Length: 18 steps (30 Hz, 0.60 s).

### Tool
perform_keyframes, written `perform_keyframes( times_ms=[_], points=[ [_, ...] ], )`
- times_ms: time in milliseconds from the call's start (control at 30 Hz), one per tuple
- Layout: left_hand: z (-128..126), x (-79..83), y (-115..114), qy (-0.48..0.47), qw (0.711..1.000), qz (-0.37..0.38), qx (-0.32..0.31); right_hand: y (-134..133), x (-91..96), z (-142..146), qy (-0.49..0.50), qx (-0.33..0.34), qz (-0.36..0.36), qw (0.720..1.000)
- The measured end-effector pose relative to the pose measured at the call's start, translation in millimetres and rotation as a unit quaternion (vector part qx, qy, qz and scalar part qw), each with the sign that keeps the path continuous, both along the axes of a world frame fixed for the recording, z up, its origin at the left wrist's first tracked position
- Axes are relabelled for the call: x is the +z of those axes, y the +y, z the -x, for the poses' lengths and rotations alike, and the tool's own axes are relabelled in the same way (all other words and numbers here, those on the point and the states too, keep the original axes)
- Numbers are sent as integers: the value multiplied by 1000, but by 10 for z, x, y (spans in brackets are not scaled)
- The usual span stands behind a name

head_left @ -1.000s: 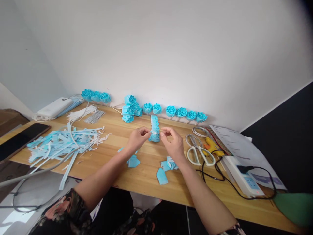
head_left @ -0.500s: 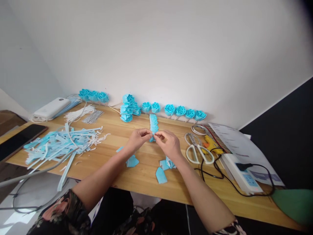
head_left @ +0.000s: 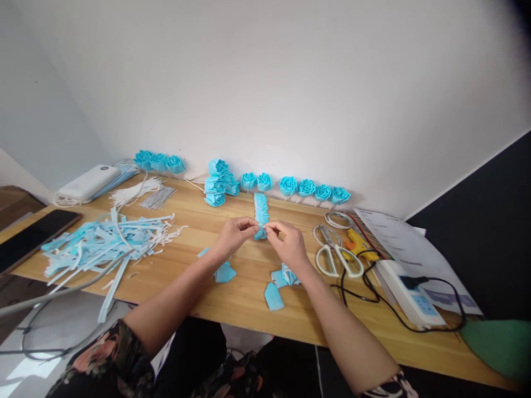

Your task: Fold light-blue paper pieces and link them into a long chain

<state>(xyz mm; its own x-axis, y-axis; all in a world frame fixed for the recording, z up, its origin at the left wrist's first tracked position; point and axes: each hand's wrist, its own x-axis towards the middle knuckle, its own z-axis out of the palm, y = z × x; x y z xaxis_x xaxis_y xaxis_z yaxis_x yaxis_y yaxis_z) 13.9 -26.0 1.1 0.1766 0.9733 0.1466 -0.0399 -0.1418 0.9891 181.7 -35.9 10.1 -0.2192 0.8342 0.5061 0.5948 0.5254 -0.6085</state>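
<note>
A: Hands first?
B: Left hand and right hand both pinched closed, tips nearly meeting on a tiny pale bit. Bit's too small to identify.
A: Where's that?
B: Over the near part of the ruffled blue strip, mid tabletop, flat between the hands and the wall.
A: Long axis?
B: Runs straight away from the person, far end toward the blue flowers lined along the wall. Frilled edge faces right; smoother side left.
A: Anything holding something?
B: Power strip, right side — black plug seated in it.
A: Edges, room?
B: Scrap pile well left of the left hand, one long scrap hanging past the front edge. Phone beyond it, at the left. Right of the right hand: white-handled scissors, then the yellow glue gun, just beside each other. Loose blue cut piece sits between the hands and the front edge — nearer the edge.
</note>
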Motion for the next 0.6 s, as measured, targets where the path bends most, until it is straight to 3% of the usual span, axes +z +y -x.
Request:
perform_keyframes(
  times_ms=[400,600],
  points=[
    [27,32,14,-48,996,68,29,35,16,-42,97,-23,38,994],
    [48,-46,70,-101,989,99,40,91,36,-138,159,-60,55,984]
  ],
)
